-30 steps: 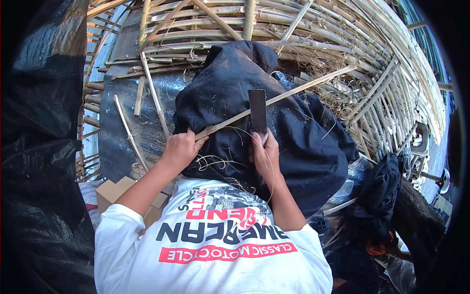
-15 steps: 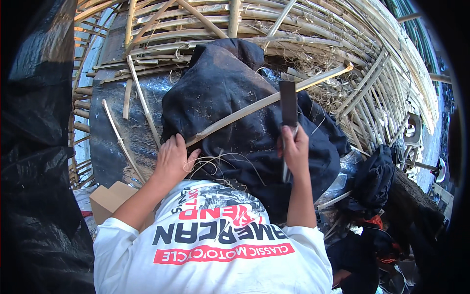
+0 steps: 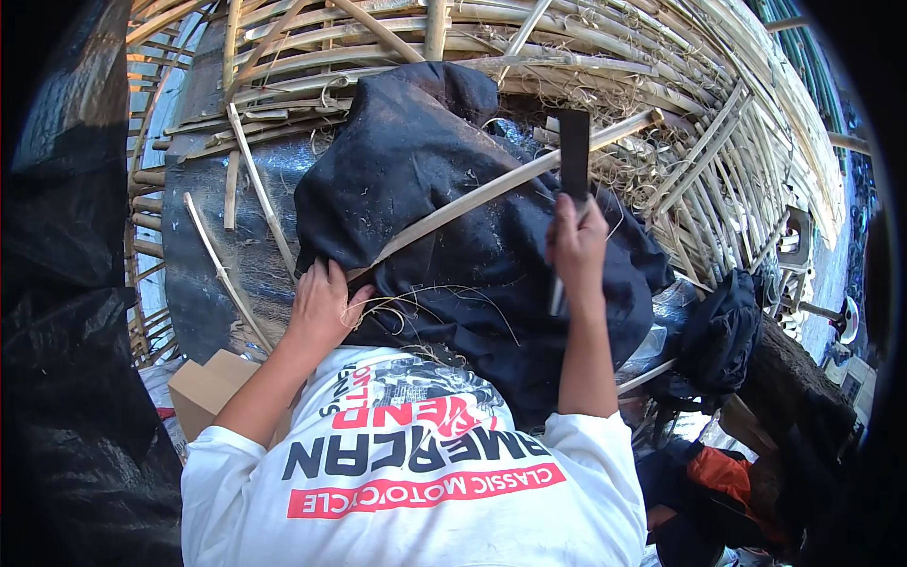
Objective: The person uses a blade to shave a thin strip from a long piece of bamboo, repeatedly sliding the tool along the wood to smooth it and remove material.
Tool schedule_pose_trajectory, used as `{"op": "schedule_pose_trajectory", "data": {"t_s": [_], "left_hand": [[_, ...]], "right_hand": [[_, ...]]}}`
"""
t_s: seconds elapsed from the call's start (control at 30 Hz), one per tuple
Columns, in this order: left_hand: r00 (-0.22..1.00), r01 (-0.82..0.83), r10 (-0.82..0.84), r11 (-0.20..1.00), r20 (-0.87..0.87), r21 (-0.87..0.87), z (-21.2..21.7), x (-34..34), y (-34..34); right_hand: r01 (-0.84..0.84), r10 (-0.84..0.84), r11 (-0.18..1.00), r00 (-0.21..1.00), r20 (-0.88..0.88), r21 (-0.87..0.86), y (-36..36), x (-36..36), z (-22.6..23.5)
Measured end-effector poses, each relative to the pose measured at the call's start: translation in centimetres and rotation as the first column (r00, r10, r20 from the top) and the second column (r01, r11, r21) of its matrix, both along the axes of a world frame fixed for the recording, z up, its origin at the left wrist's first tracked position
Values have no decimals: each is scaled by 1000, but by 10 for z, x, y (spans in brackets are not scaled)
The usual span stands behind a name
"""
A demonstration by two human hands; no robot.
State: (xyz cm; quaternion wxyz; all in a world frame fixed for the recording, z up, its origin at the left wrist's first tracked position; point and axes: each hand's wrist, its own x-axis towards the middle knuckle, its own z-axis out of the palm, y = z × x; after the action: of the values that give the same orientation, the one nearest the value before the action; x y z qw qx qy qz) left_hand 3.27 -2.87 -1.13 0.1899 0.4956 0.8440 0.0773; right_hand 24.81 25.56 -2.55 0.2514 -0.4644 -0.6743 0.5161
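A pale split bamboo strip point(image 3: 472, 198) slants across the black cloth point(image 3: 406, 161) over my lap, its far end up to the right. My left hand point(image 3: 324, 307) is closed at the strip's near end; the fingers partly hide the grip. Thin curled shavings point(image 3: 402, 307) lie beside that thumb. In my right hand point(image 3: 578, 244) is a broad dark-bladed knife point(image 3: 573, 156), its blade pointing away from me and passing over the strip. The lower end of its handle shows below my fist. Whether the blade touches the strip, I cannot tell.
Beyond the cloth lie stacked bamboo poles point(image 3: 567, 71) and more shavings. Loose strips point(image 3: 253, 175) rest at the left, near a cardboard box point(image 3: 210, 386). A dark bag point(image 3: 723, 335) sits at the right. Someone's dark-clothed leg point(image 3: 685, 539) shows at the lower right.
My right hand and the knife have moved away from me along the strip, slightly to the right. My left hand keeps its hold; the whole view has shifted a little.
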Motion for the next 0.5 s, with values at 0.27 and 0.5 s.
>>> {"op": "schedule_pose_trajectory", "data": {"t_s": [0.27, 0.5], "left_hand": [[998, -10, 7, 999, 70, 48, -8, -9, -3], [997, 19, -33, 976, 65, 218, -18, -20, -1]], "right_hand": [[-8, 8, 1000, 999, -37, 4, -10, 1, 13], [245, -257, 966, 946, -196, -86, 24, -2, 14]]}}
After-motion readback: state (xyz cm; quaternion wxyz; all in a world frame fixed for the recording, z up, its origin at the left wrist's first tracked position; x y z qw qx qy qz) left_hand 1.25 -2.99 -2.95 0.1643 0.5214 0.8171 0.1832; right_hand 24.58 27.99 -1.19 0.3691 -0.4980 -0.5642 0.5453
